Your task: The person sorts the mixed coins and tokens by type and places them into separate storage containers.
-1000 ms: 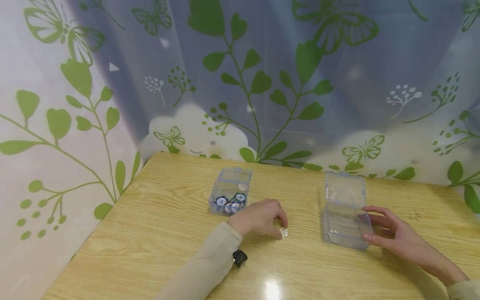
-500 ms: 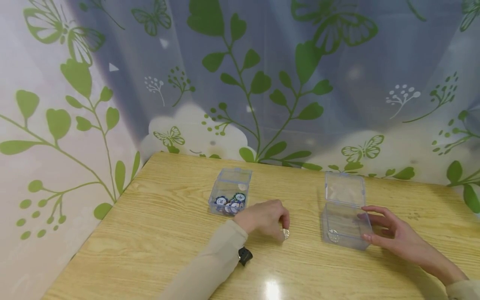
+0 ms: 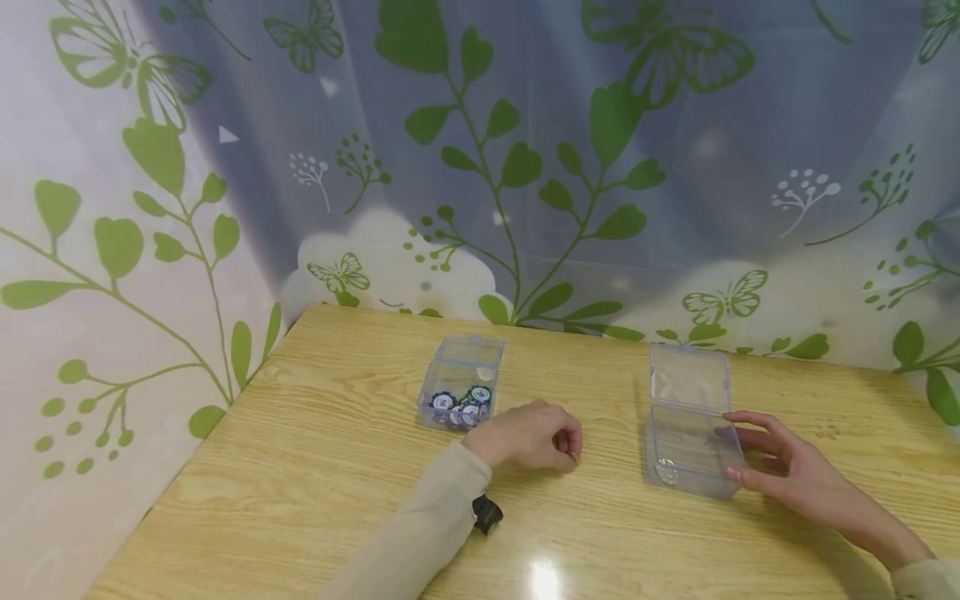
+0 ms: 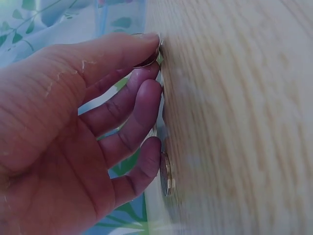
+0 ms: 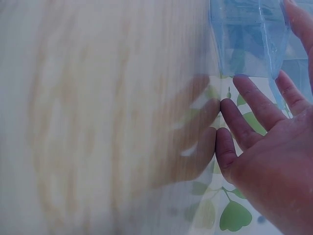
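Observation:
My left hand point(image 3: 564, 448) lies on the wooden table point(image 3: 322, 467) with its fingers curled over a silver coin, which the head view hides. The left wrist view shows the fingertips point(image 4: 149, 93) against the wood and the coin point(image 4: 165, 174) on edge under the lowest finger. My right hand point(image 3: 738, 450) is open, its thumb and fingers resting against the right side of a clear plastic box point(image 3: 686, 458). The box's hinged lid point(image 3: 690, 379) stands up, and one coin point(image 3: 666, 472) lies inside. In the right wrist view the fingers point(image 5: 244, 122) touch the table below the box point(image 5: 244, 39).
A second clear box point(image 3: 467, 367) holding several blue and white chips point(image 3: 461, 408) stands just behind my left hand. A leaf-and-butterfly patterned curtain point(image 3: 525, 167) hangs behind the table and along its left edge. A black wrist strap point(image 3: 486, 512) sits on my left sleeve.
The coin was visible at my left fingertips before. The fingers have since curled over it and hidden it, and the hand has shifted slightly right. The right hand and both boxes have not moved.

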A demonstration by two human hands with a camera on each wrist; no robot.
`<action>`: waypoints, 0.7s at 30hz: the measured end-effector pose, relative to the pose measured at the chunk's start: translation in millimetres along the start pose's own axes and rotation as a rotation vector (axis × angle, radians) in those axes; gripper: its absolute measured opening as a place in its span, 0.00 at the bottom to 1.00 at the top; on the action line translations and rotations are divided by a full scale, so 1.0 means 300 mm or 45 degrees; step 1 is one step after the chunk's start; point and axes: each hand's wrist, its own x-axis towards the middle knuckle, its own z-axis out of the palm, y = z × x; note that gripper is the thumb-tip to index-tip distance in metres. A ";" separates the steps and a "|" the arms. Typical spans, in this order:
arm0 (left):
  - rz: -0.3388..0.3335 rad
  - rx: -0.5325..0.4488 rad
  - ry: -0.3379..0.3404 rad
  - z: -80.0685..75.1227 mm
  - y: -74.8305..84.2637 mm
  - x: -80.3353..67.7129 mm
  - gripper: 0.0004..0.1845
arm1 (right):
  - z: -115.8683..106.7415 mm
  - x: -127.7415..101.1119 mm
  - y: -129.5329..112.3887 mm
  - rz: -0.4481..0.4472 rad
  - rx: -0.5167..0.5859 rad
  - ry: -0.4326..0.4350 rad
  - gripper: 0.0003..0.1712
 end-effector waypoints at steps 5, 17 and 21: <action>0.022 -0.024 0.035 -0.005 -0.006 -0.001 0.03 | 0.000 0.001 0.000 0.015 -0.010 -0.005 0.38; 0.068 -0.257 0.223 -0.028 -0.004 0.003 0.02 | 0.002 0.000 -0.002 0.021 -0.012 -0.004 0.38; 0.066 -0.312 0.256 -0.034 0.005 0.000 0.03 | 0.003 -0.002 0.001 0.013 0.005 0.000 0.38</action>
